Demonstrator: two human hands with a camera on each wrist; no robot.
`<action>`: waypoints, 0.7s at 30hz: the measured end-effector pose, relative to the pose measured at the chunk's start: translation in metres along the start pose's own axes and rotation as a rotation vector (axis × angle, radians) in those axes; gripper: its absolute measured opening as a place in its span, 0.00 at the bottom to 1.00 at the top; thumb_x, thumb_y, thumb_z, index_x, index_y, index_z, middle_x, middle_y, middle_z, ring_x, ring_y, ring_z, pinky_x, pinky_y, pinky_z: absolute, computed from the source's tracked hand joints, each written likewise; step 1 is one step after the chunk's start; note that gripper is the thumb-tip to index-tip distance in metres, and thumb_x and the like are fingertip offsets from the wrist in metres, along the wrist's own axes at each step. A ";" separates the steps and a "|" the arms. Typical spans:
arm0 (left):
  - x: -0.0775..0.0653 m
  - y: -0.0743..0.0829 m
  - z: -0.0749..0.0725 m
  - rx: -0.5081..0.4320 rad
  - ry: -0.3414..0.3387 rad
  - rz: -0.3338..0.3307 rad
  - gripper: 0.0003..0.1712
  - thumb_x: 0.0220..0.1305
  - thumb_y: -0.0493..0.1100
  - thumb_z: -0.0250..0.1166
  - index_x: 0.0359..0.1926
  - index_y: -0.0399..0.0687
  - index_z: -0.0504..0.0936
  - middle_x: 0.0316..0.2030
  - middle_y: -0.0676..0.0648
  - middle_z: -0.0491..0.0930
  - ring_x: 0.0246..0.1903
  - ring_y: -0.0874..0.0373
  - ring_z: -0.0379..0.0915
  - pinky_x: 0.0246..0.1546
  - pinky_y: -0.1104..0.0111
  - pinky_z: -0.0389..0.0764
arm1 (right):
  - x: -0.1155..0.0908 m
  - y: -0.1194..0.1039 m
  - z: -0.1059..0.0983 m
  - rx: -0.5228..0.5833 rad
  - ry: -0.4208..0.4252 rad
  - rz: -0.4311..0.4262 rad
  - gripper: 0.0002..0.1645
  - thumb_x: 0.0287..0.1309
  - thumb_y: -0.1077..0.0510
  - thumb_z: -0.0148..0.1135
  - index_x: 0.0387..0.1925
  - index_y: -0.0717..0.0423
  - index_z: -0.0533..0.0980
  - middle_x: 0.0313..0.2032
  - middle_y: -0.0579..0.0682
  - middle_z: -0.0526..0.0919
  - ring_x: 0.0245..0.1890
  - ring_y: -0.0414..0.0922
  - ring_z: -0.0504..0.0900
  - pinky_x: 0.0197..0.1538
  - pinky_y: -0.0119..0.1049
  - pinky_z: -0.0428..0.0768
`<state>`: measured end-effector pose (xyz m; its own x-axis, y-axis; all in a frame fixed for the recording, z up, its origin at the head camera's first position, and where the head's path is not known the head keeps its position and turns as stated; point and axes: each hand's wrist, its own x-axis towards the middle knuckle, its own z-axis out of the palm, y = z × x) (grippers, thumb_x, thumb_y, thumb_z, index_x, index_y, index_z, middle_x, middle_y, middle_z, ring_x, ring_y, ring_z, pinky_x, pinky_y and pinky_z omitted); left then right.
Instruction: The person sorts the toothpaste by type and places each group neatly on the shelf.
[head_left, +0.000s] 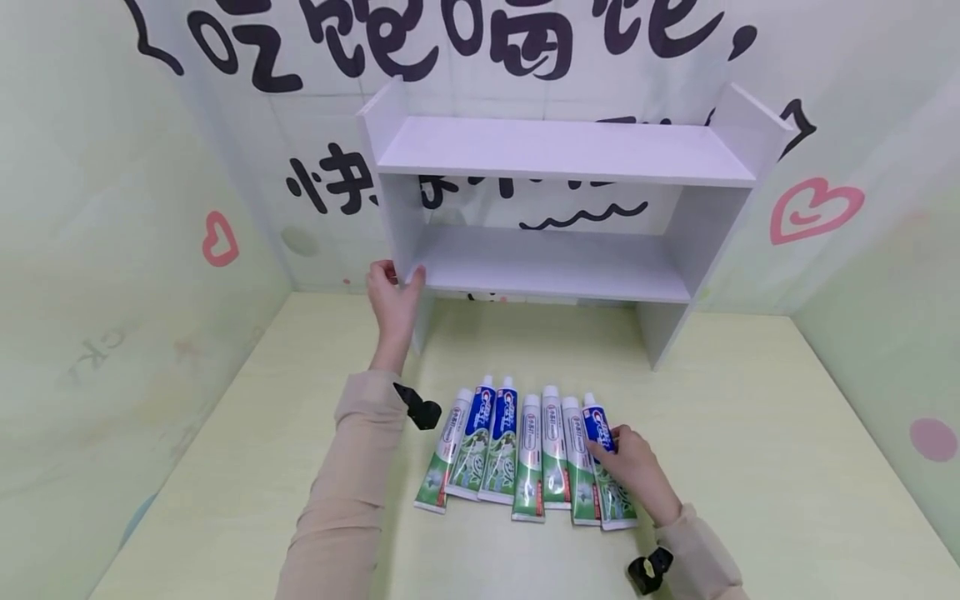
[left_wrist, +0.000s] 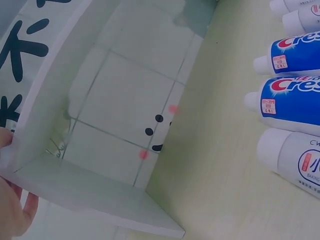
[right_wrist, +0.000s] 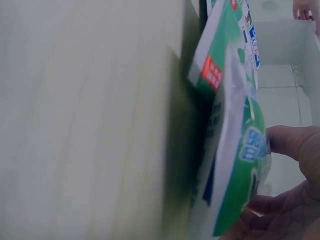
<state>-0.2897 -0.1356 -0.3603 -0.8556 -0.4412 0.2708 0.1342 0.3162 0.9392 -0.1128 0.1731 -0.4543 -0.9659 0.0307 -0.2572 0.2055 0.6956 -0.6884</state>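
**At the white two-board shelf unit [head_left: 566,154], both hands are on something!**

Down in front of the shelf unit, here's the right hand [head_left: 637,471], thumb on one side and fingers on the other, grasping a blue, white and green Crest toothpaste tube [head_left: 617,504]. That tube lies at the right end of a row of seven, in front of the shelf unit's right half; whether it touches the table beneath, I cannot tell.

Up at the shelf unit's left side panel, the left hand [head_left: 394,302] has its thumb and fingers clasped round the front edge, level with the lower board.

And what a line-up! Two more blue, white and green Crest tubes [head_left: 501,454] lie side by side before the shelf unit's left half. Four slim white and green toothpaste tubes [head_left: 529,458] fill the other spots, every cap pointing towards the shelf unit. All seven are on a pale yellow table [head_left: 780,433]. Behind the shelf unit stands a white wall [head_left: 480,92] with bold black lettering.
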 end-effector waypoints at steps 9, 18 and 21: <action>0.004 -0.005 0.006 -0.040 -0.020 -0.044 0.22 0.57 0.40 0.61 0.50 0.34 0.67 0.46 0.38 0.71 0.45 0.50 0.65 0.47 0.63 0.70 | -0.002 0.000 -0.004 -0.018 -0.009 0.036 0.22 0.56 0.52 0.57 0.35 0.70 0.67 0.24 0.54 0.72 0.21 0.43 0.70 0.23 0.32 0.70; 0.008 -0.013 0.006 -0.103 0.017 -0.035 0.16 0.59 0.40 0.58 0.44 0.33 0.70 0.37 0.41 0.72 0.38 0.53 0.66 0.41 0.66 0.69 | 0.001 -0.001 -0.008 -0.004 -0.001 0.012 0.20 0.52 0.54 0.61 0.31 0.70 0.69 0.25 0.55 0.74 0.24 0.43 0.70 0.26 0.32 0.69; 0.010 -0.015 0.004 -0.111 0.013 -0.031 0.16 0.60 0.40 0.57 0.44 0.33 0.69 0.35 0.44 0.71 0.37 0.55 0.65 0.37 0.70 0.68 | 0.004 -0.002 -0.009 -0.001 -0.010 0.018 0.20 0.51 0.54 0.61 0.31 0.69 0.69 0.24 0.55 0.73 0.23 0.43 0.70 0.26 0.32 0.69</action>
<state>-0.3027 -0.1416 -0.3728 -0.8536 -0.4607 0.2430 0.1625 0.2076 0.9646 -0.1181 0.1782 -0.4478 -0.9605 0.0360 -0.2758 0.2222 0.6958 -0.6830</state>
